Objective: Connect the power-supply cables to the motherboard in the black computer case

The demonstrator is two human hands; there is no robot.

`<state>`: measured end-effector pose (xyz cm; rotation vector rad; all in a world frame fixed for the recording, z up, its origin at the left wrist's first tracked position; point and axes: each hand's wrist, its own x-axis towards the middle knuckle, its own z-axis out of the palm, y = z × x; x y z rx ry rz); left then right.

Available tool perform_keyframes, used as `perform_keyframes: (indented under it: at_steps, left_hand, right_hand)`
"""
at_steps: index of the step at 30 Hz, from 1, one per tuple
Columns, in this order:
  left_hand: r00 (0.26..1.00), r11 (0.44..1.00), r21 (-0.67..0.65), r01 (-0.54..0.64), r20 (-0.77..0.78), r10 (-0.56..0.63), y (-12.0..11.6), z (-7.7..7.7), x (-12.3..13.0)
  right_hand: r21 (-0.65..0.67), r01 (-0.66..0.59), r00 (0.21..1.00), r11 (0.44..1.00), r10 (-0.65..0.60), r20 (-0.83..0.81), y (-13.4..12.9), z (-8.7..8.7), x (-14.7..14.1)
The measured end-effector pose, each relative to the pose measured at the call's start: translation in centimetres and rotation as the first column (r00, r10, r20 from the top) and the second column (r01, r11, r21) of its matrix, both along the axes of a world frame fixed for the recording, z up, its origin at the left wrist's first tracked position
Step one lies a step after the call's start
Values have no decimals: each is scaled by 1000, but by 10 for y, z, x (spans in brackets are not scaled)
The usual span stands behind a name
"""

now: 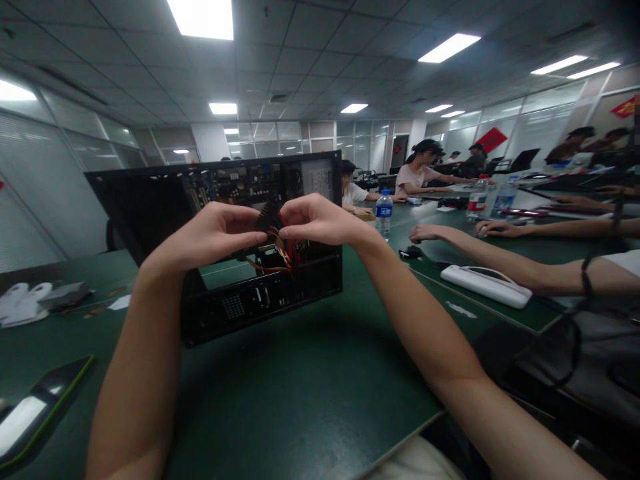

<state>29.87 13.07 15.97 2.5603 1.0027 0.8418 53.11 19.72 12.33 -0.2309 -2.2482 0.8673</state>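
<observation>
An open black computer case (270,300) stands tilted on the table in front of me, its inside facing me. Inside it a dark circuit board (240,183) shows near the top. Between my hands is a black ridged multi-pin power connector (269,215), with red, yellow and black cables (286,252) hanging below it. My left hand (215,230) pinches the connector's left side with thumb and fingers. On the other side my right hand (317,220) is closed at the connector where the cables enter. The fingertips partly hide the connector.
On the green table (300,393), a phone-like device (43,407) lies at the left. A water bottle (384,213) stands right of the case. Farther right are a white power strip (485,285) and a neighbour's forearm (480,257). Other people sit beyond.
</observation>
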Motion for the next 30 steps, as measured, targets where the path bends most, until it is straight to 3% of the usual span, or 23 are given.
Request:
perform_keyframes:
  at_steps: [11,15,19,23,27,30]
  left_hand:
    - [993,999,-10,-38,-110,37,10,-8,0]
    - [945,999,-11,-42,-324,36,17,-9,-5]
    - [872,987,-149,-59,-490,-22,19,-4,-14]
    - [921,990,-136,-22,-388,-33,10,4,-25]
    - [984,1000,1,-13,-178,13,-6,10,-30]
    - [989,998,33,54,-137,-49,-16,11,-24]
  right_hand:
    - [27,51,996,998,-49,-75,0,3,6]
    - [57,83,984,995,-72,-163,0,4,8]
    - [49,87,976,995,-75,-202,1,5,11]
    - [23,88,975,996,-81,-207,-5,8,17]
    - [15,17,999,1000,-16,-52,-18,14,26]
    - [46,-43,998,998,40,53,-27,17,29]
